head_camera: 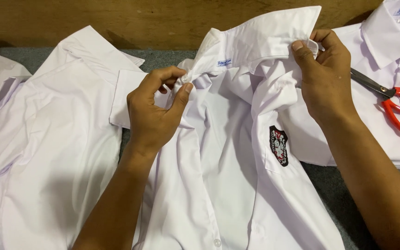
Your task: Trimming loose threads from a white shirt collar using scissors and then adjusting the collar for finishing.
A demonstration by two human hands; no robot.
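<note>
A white collared shirt lies open in front of me on a grey surface, with a dark crest patch on its chest pocket and a small label inside the raised collar. My left hand pinches the left end of the collar and front edge. My right hand grips the right end of the collar, holding it up. A white button shows at the bottom of the front edge.
Another white shirt lies spread on the left. A stack of folded white shirts sits at the right, with red-handled scissors on top. A wooden wall runs along the back.
</note>
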